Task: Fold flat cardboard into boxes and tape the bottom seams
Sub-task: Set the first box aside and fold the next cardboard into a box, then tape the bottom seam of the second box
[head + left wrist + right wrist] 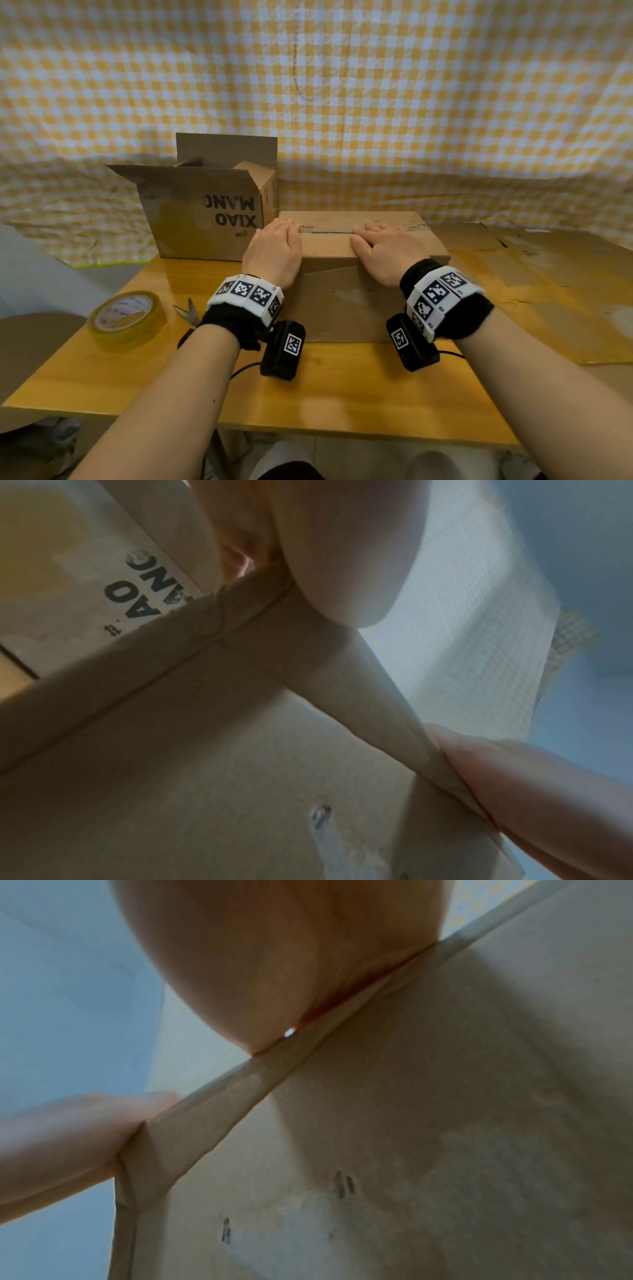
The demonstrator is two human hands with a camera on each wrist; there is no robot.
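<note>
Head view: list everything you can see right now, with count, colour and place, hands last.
Folded box: one, brown, table centre, flaps closed on top, seam not taped.
Open box: one, brown with black print, behind and left of the folded box, flaps up.
Flat cardboard: a brown sheet or sheets, on the table right of the folded box; count unclear.
Tape roll: one, clear yellowish, table's left side.
Scissors: one pair, metal blades, between the tape roll and left wrist, partly hidden.
Table: one, yellow wood.
Checked cloth: yellow and white, backdrop.
Left hand: pressing the top flaps.
Right hand: pressing the top flaps.
</note>
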